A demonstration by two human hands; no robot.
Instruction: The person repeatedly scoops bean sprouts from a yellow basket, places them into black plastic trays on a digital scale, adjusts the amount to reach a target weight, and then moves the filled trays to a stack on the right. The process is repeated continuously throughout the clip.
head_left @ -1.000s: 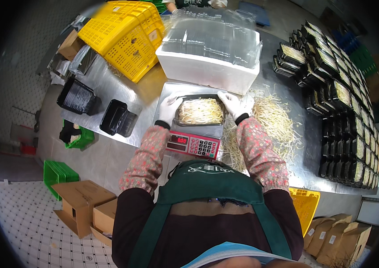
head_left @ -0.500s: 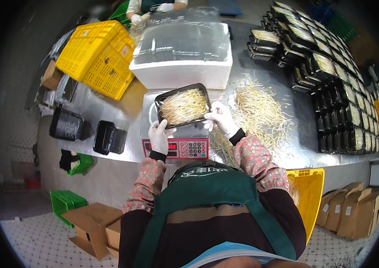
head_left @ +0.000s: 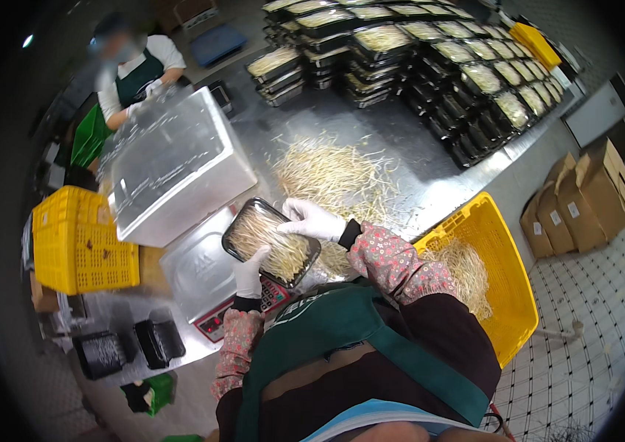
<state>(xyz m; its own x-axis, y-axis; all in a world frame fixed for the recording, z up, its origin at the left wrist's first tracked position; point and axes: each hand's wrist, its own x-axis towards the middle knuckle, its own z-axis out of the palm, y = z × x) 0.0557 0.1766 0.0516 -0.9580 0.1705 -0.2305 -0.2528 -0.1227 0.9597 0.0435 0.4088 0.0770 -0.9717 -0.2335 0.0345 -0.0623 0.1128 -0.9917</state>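
A black tray (head_left: 308, 264) filled with bean sprouts (head_left: 265, 239) is held at the near edge of the worktop (head_left: 430, 158), over the right side of the scale (head_left: 195, 269). The near rim of the tray is grasped by the fingers of the gloved left hand (head_left: 248, 276), with the thumb laid over the sprouts. The gloved right hand (head_left: 316, 219) is placed across the right rim, its fingers bent over the sprouts; whether they are clenched on anything cannot be told. The red control panel (head_left: 213, 324) of the scale is partly covered by the left hand and the tray. A loose sprout heap (head_left: 334, 173) is spread to the right of the tray. Stacked filled trays (head_left: 482, 77) are arranged toward the right end of the worktop. Behind the scale, a white foam box (head_left: 195, 210) is topped with clear plastic sheets (head_left: 172, 140). Empty black trays (head_left: 158, 342) are set by the left near corner. A yellow crate (head_left: 511, 309) containing sprouts is positioned beyond the near edge, to the right.
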